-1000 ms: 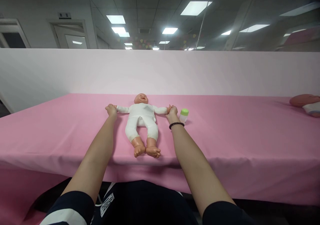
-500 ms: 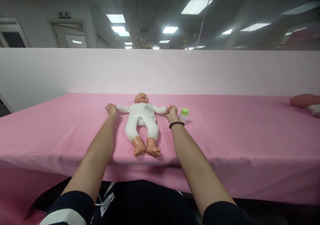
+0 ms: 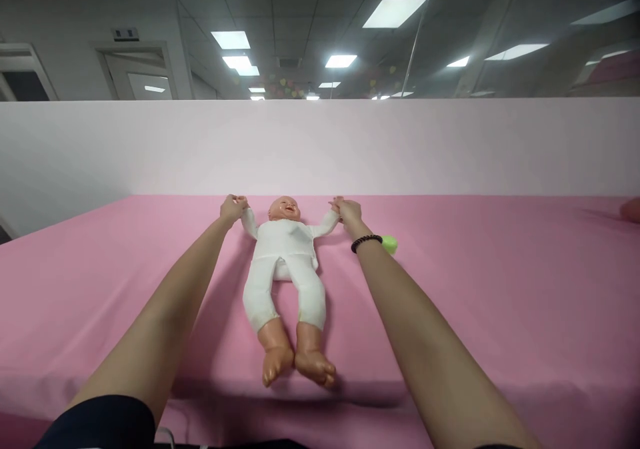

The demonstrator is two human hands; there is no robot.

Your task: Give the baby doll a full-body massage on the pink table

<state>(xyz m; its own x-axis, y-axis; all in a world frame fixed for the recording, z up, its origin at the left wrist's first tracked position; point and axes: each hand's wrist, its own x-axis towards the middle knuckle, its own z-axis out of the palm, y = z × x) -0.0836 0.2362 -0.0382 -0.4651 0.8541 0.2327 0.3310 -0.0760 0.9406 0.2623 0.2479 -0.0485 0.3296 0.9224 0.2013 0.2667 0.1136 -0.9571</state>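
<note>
A baby doll (image 3: 285, 246) in a white cloth suit lies on its back on the pink-covered table (image 3: 475, 289), head away from me and bare feet towards me. My left hand (image 3: 233, 208) is closed around the doll's hand on the left. On the other side, my right hand (image 3: 349, 210) grips the doll's other hand. Both doll arms are raised and spread outwards and up beside its head. A black beaded bracelet (image 3: 367, 242) circles my right wrist. Behind that wrist shows the green cap (image 3: 389, 244) of a bottle; the rest is hidden.
A white partition (image 3: 320, 146) runs along the table's far side, with glass above it. At the far right edge, part of another skin-coloured doll (image 3: 631, 210) is visible. The table's front edge lies just beyond the doll's feet.
Both hands have moved upward and slightly inward, lifting the doll's arms from straight sideways to a bent-up angle. My view is closer to the table, and my right arm now covers most of the bottle.
</note>
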